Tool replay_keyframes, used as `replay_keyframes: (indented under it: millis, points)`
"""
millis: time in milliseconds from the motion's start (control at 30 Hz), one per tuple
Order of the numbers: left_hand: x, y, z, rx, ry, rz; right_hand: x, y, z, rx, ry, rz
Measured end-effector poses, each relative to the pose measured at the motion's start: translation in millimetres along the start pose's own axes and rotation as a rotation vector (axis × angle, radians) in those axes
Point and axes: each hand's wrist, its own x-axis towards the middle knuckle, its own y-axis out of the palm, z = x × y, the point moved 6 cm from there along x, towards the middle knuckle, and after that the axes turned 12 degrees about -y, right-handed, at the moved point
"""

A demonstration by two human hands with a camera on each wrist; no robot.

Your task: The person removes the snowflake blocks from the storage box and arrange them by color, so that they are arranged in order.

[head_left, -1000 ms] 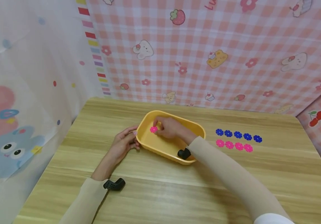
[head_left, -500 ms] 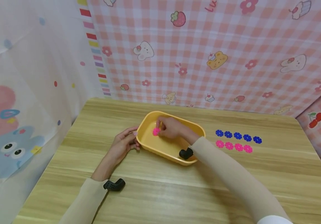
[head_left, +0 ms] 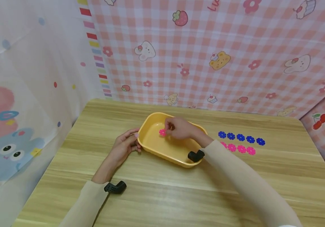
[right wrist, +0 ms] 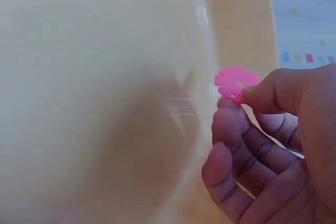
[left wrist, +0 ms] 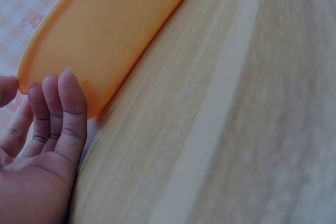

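My right hand point(head_left: 179, 127) is over the inside of a yellow plastic tub point(head_left: 162, 146). Between thumb and fingertips it pinches a pink flower-shaped plastic disc point(right wrist: 239, 81) with a notched edge and a small central hole. The same pink disc point(head_left: 162, 132) shows at the fingertips in the head view. My left hand point(head_left: 123, 147) holds the tub's left end, thumb at the rim and fingers along the outer wall. In the left wrist view those fingers point(left wrist: 72, 98) lie bent against the tub's orange-looking side point(left wrist: 110, 30).
Right of the tub, a row of several blue discs point(head_left: 240, 137) lies on the wooden table point(head_left: 162, 195). A row of pink discs point(head_left: 241, 149) lies in front of it, its left end partly hidden by the right sleeve point(head_left: 242, 176). A pink checked cloth point(head_left: 196, 41) hangs behind.
My right hand has shifted right inside the tub, carrying the pink disc with it. The left hand and the tub have stayed in place.
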Motion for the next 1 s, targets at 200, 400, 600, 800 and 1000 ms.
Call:
replay_keyframes:
  millis: [200, 400, 600, 800, 1000]
  points:
    - [0.0, 0.4, -0.5, 0.008, 0.002, -0.002, -11.3, -10, 8, 0.089, -0.028, -0.065]
    - [-1.2, 1.4, -0.7, 0.021, -0.007, -0.014, -24.3, -22, 15, 0.114, -0.018, -0.112]
    - [-0.9, 1.4, -0.5, 0.029, -0.004, -0.012, -39.5, -32, 19, 0.094, -0.004, -0.143]
    - [0.0, 1.6, 0.4, 0.028, 0.005, -0.001, -61.5, -37, 23, 0.085, 0.001, -0.174]
    - [-0.7, 0.8, 0.8, 0.021, 0.009, -0.008, -81.2, -35, 22, 0.089, -0.006, -0.22]
